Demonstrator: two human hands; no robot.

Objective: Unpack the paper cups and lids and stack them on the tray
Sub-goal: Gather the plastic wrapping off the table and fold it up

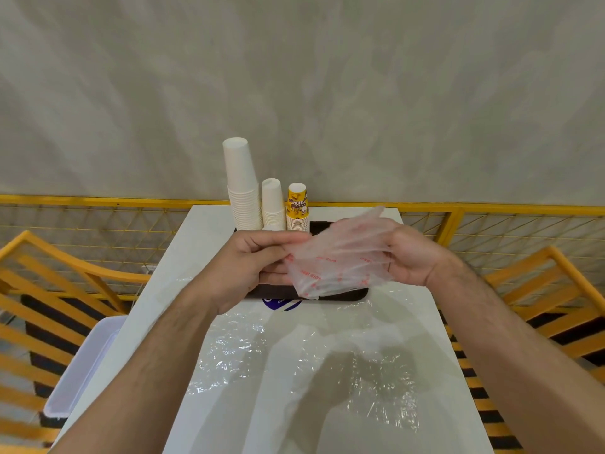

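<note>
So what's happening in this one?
A person at a white table holds a clear plastic bag with red print between both hands, the left hand pinching one end and the right hand gripping the other. Three upside-down cup stacks already stand at the far end of the dark tray: a tall white stack, a shorter white stack and a yellow printed stack. More clear wrap lies on the table. No lids are visible.

Yellow chairs [59,290], white bin [82,365]
</note>
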